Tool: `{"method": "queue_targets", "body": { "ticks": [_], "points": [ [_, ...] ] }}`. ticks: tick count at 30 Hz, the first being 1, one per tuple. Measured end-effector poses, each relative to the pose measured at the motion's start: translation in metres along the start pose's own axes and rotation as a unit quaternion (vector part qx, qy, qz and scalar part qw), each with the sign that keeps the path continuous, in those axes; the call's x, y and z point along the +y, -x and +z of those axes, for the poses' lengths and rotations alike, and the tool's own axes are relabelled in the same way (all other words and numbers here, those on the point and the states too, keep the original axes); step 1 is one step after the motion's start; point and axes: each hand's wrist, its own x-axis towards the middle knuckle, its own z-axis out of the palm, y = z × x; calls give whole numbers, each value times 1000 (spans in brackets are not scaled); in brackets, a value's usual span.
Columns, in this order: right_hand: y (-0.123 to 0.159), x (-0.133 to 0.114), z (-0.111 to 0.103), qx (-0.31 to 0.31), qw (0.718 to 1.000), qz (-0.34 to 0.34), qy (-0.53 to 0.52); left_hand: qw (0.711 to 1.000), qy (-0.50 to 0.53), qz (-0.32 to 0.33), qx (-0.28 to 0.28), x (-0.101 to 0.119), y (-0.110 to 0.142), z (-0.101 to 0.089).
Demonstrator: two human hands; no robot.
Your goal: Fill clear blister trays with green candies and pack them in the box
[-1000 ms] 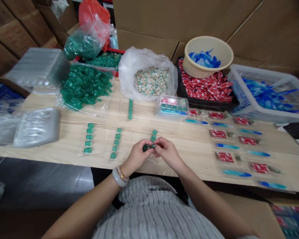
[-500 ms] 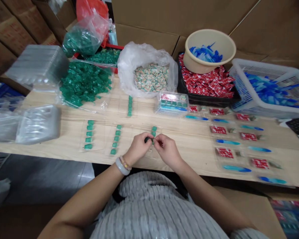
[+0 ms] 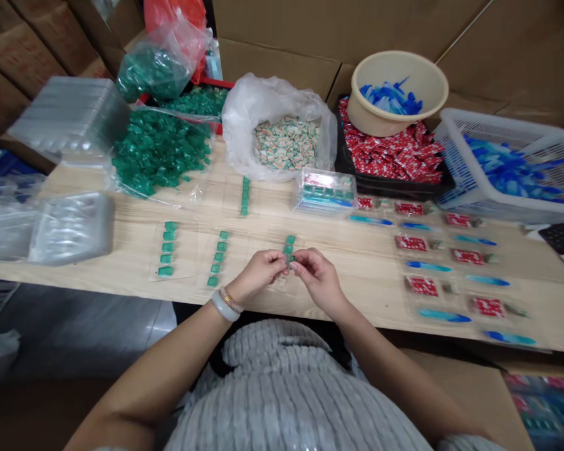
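Note:
My left hand [image 3: 262, 270], with a pale bangle at its wrist, meets my right hand [image 3: 318, 275] over a clear plastic tray [image 3: 286, 288]. The fingers of both are pinched together on a small green translucent piece [image 3: 290, 258]. Just beyond the fingertips, green pieces [image 3: 289, 240] sit in a column in that tray. To the left lie more clear trays with green columns: one nearby [image 3: 218, 257], another farther left [image 3: 168, 247] and a third behind [image 3: 245, 195]. My fingers partly hide the nearest tray.
At the back are a heap of green pieces [image 3: 160, 150], a bag of small patterned packets [image 3: 286, 144], red packets [image 3: 390, 153], a cream tub [image 3: 399, 69] and a white basket [image 3: 502, 200]. Stacked clear trays [image 3: 73, 228] stand left; filled trays [image 3: 423, 287] lie right.
A dark patch at my left fingertips no longer shows; a green piece is visible between both hands. My left fingers have shifted slightly right. The view has moved a little.

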Motion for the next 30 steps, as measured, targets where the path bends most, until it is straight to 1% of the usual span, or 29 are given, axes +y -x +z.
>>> {"method": "queue_targets", "body": {
  "ticks": [2,4,5,7,8,10,13,16,18,20,22,24,26,28,30],
  "points": [
    [4,4,1,-17,998,-6,57,999,20,-22,38,-3,5,-6],
    [7,9,6,-56,987,-23,147,988,107,-66,88,-7,9,-13],
    [7,12,9,-83,977,-29,197,978,161,-86,100,-9,10,-15],
    [7,15,15,-130,949,-26,286,960,240,-108,97,-14,11,-17],
    [7,16,17,-145,936,-20,320,956,256,-107,93,-16,11,-18],
    [5,16,21,-160,919,-12,360,959,250,-99,95,-20,11,-17],
    [2,12,23,-170,906,-36,387,968,213,-98,93,-25,10,-16],
    [-2,10,25,-198,880,-59,427,975,193,-79,81,-31,9,-18],
    [-4,11,27,-213,872,-65,437,977,185,-67,80,-34,9,-18],
    [-4,15,26,-214,882,-61,417,978,177,-70,88,-36,9,-19],
    [-3,16,22,-202,906,-44,371,977,177,-77,94,-34,9,-18],
    [-3,13,15,-176,934,-21,311,977,177,-74,97,-28,10,-16],
    [-5,4,10,-139,957,-16,255,979,175,-49,96,-19,13,-13],
    [-10,-6,9,-102,973,-40,202,980,175,-15,96,-11,13,-11],
    [-21,-12,14,-90,981,-93,146,978,183,3,97,-6,7,-13]
  ]
}}
